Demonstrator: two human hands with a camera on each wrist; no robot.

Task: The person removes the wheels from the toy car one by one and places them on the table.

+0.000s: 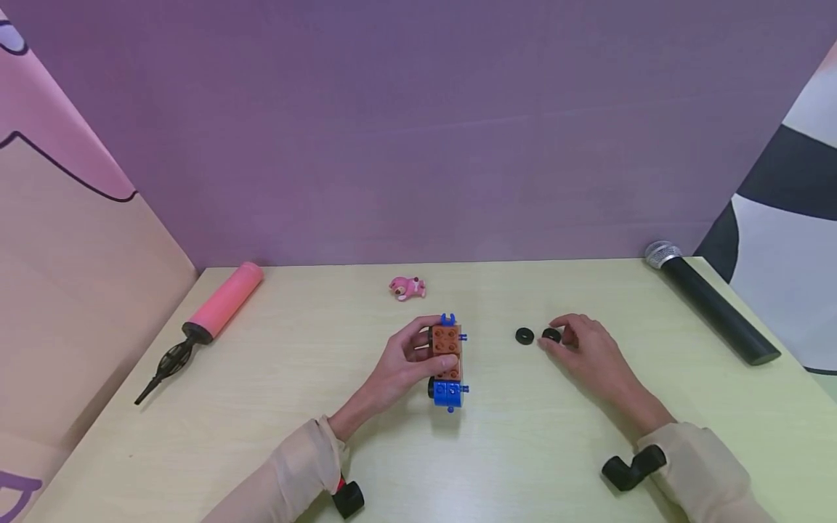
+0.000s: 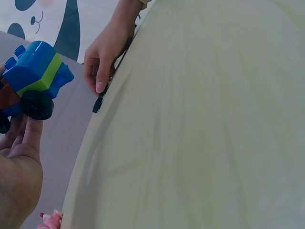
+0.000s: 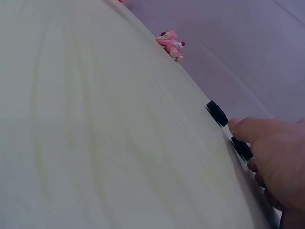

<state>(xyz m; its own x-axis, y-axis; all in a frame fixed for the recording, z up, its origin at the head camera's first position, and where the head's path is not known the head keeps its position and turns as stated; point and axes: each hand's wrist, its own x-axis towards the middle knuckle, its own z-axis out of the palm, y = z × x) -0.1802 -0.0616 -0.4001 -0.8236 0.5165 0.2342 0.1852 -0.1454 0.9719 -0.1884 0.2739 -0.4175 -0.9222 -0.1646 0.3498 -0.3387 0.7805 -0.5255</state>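
Note:
My left hand [image 1: 405,356] grips a toy block car [image 1: 447,394] above the table, fingers and thumb around its brown middle. The car has blue and green blocks, black wheels on its left side, and bare blue axle pegs on its right side in the head view. At the right, my right hand [image 1: 591,356] has thumb and fingertips on either side of a black toy wheel [image 1: 551,335] at the tabletop. A second black wheel [image 1: 524,335] lies flat just left of those fingertips.
A small pink bear figure [image 1: 408,288] is near the back edge of the table [image 1: 314,298]. On the left lies a pink hand pump [image 1: 225,301] with a black nozzle. A black microphone [image 1: 713,305] lies at the right edge, and a purple panel [image 1: 418,145] rises behind.

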